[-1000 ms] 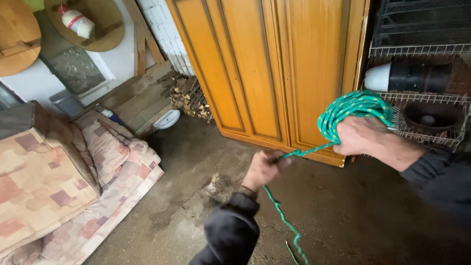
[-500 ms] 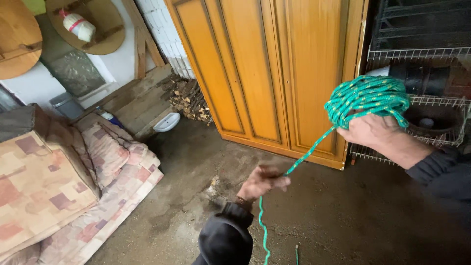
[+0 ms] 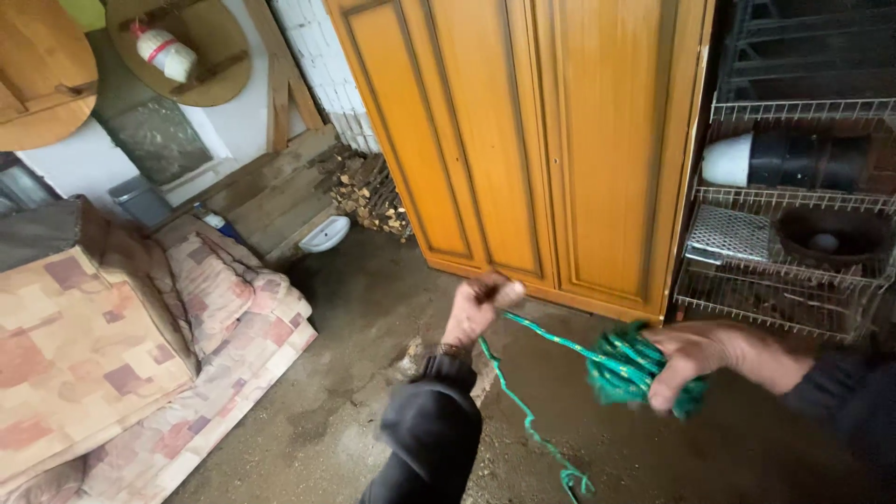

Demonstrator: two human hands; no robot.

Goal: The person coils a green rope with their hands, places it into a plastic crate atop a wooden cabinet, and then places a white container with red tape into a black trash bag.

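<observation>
Green rope coil [image 3: 635,369], seemingly gripped, right hand [image 3: 714,359]

Soft, even daylight is filling the scene, with no hard shadows falling anywhere. The orange wooden wardrobe [image 3: 560,140] is catching the most light and showing a faint sheen on its door panels. The concrete floor [image 3: 373,308] is lying dimmer, darkening toward the lower right corner. The right hand [image 3: 719,359] and the green rope bundle [image 3: 625,369] are smearing with motion blur, and the left hand [image 3: 476,308] is blurring slightly. Straight lines are bending near the edges, where the wide lens is distorting the wire shelves [image 3: 793,196].
</observation>
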